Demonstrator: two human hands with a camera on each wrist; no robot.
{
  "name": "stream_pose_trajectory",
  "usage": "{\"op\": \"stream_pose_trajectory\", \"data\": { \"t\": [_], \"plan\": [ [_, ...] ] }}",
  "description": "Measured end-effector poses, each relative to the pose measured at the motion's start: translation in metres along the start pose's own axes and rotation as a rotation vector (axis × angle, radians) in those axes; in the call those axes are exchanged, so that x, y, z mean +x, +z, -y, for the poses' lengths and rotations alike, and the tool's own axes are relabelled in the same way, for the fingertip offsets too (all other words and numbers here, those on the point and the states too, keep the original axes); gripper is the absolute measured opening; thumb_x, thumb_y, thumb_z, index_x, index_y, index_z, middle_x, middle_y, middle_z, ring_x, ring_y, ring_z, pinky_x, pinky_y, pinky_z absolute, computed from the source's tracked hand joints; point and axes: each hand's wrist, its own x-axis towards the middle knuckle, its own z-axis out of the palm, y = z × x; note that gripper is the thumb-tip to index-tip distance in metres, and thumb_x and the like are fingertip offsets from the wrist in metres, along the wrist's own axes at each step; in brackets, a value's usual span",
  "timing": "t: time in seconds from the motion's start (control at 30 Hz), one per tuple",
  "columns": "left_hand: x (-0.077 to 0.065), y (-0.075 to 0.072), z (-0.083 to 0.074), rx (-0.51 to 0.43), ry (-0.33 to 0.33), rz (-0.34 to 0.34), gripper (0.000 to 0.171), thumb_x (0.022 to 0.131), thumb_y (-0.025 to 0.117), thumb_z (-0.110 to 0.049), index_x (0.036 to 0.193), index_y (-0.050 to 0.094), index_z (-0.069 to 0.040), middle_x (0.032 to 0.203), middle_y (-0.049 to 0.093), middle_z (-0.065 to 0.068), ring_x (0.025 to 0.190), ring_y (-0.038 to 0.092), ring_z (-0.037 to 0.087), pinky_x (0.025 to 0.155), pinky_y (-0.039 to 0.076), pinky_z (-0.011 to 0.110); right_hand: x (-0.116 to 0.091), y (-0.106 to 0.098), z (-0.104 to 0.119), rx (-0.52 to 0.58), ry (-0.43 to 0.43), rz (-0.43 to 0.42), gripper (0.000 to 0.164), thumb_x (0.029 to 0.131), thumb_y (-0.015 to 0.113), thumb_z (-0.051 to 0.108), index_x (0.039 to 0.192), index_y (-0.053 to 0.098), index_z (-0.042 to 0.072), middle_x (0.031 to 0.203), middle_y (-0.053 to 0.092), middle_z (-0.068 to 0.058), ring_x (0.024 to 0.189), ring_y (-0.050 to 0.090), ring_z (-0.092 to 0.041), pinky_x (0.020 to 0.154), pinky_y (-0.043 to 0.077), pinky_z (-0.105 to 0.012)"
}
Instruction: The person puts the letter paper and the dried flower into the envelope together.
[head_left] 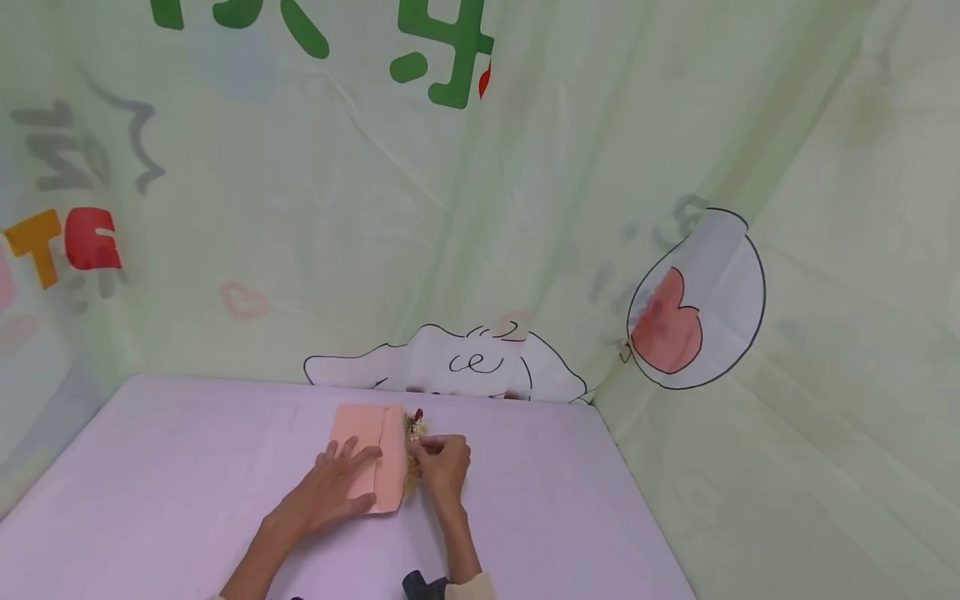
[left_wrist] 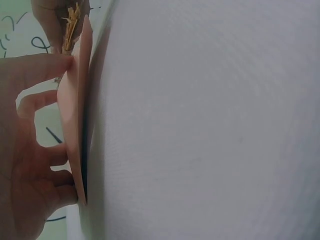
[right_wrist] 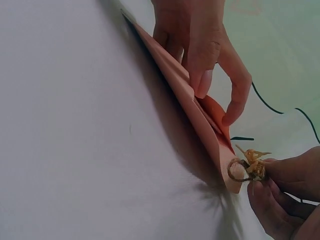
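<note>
A folded pink paper (head_left: 390, 471), shaped like an envelope, lies on the table with a flap along its right side. My left hand (head_left: 330, 487) rests on it with spread fingers, the thumb near its lower edge. In the right wrist view, the paper (right_wrist: 175, 95) bulges a little, and an orange layer shows under the left fingers. Beside its right edge, my right hand (head_left: 446, 467) pinches a small bunch of dried flowers (head_left: 415, 427) between thumb and fingers. Twine is tied round the stems (right_wrist: 256, 167), which stand close to the paper's corner.
A pale lilac cloth covers the table (head_left: 187, 467). Behind it hangs a light green curtain (head_left: 300, 208) printed with letters and cartoon figures. A dark strap-like object (head_left: 424, 586) sits by the right sleeve (head_left: 472, 587).
</note>
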Motion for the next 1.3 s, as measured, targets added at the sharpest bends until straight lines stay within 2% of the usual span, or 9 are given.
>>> {"op": "stream_pose_trajectory", "data": {
  "t": [0.3,0.4,0.53,0.7,0.93,1.13,1.3],
  "plan": [
    [0.002,-0.001,-0.002,0.008,-0.018,0.006,0.075,0.096,0.068,-0.061,0.156,0.055,-0.018,0.167,0.041,0.037,0.150,0.031,0.076,0.120,0.027,0.087,-0.006,0.011,0.001,0.008,-0.097,0.005,0.006,0.082,0.090,-0.001,0.084,0.084,-0.003,0.067,0.076,-0.008,0.050,0.059,-0.004,0.043,0.050,-0.021],
    [0.002,0.000,-0.002,0.001,-0.022,0.010,0.076,0.096,0.068,-0.061,0.157,0.055,-0.017,0.168,0.040,0.037,0.151,0.030,0.075,0.121,0.026,0.086,-0.006,0.015,0.002,-0.008,-0.085,0.020,0.006,0.083,0.089,-0.001,0.084,0.084,-0.001,0.066,0.075,-0.006,0.049,0.057,-0.003,0.042,0.049,-0.021],
    [0.001,0.000,-0.002,-0.002,-0.020,0.011,0.076,0.097,0.068,-0.059,0.157,0.055,-0.016,0.168,0.040,0.037,0.153,0.030,0.073,0.123,0.025,0.085,-0.008,0.017,0.005,-0.036,-0.020,0.049,0.005,0.085,0.089,0.000,0.084,0.083,-0.001,0.067,0.074,-0.005,0.045,0.055,-0.003,0.042,0.048,-0.019],
    [0.000,0.000,-0.001,-0.007,-0.023,0.007,0.076,0.097,0.068,-0.057,0.159,0.054,-0.016,0.169,0.039,0.037,0.154,0.030,0.072,0.124,0.026,0.084,-0.012,0.019,0.004,-0.057,-0.002,0.051,0.007,0.085,0.088,-0.002,0.083,0.082,-0.002,0.067,0.073,-0.007,0.044,0.055,-0.003,0.042,0.049,-0.019],
    [-0.002,0.000,-0.001,-0.025,-0.037,0.005,0.077,0.097,0.070,-0.056,0.160,0.053,-0.016,0.170,0.037,0.037,0.155,0.027,0.071,0.126,0.024,0.082,-0.013,0.023,0.005,-0.069,-0.016,0.057,0.007,0.084,0.090,-0.001,0.081,0.083,-0.002,0.065,0.073,-0.006,0.046,0.056,-0.002,0.043,0.049,-0.018],
    [-0.002,0.000,-0.001,-0.014,-0.030,0.003,0.077,0.097,0.069,-0.058,0.161,0.052,-0.017,0.170,0.037,0.036,0.155,0.029,0.071,0.126,0.026,0.081,-0.014,0.027,0.008,-0.116,-0.041,0.064,0.006,0.083,0.091,0.001,0.082,0.084,0.000,0.068,0.077,-0.006,0.057,0.061,-0.004,0.050,0.051,-0.019],
    [0.000,-0.001,-0.001,0.005,-0.017,-0.001,0.076,0.098,0.068,-0.059,0.160,0.052,-0.019,0.169,0.039,0.037,0.154,0.031,0.071,0.124,0.027,0.083,-0.015,0.032,0.008,-0.122,-0.055,0.053,0.008,0.082,0.093,0.004,0.081,0.085,0.001,0.069,0.078,-0.006,0.056,0.061,-0.004,0.049,0.051,-0.020]
  ]
}}
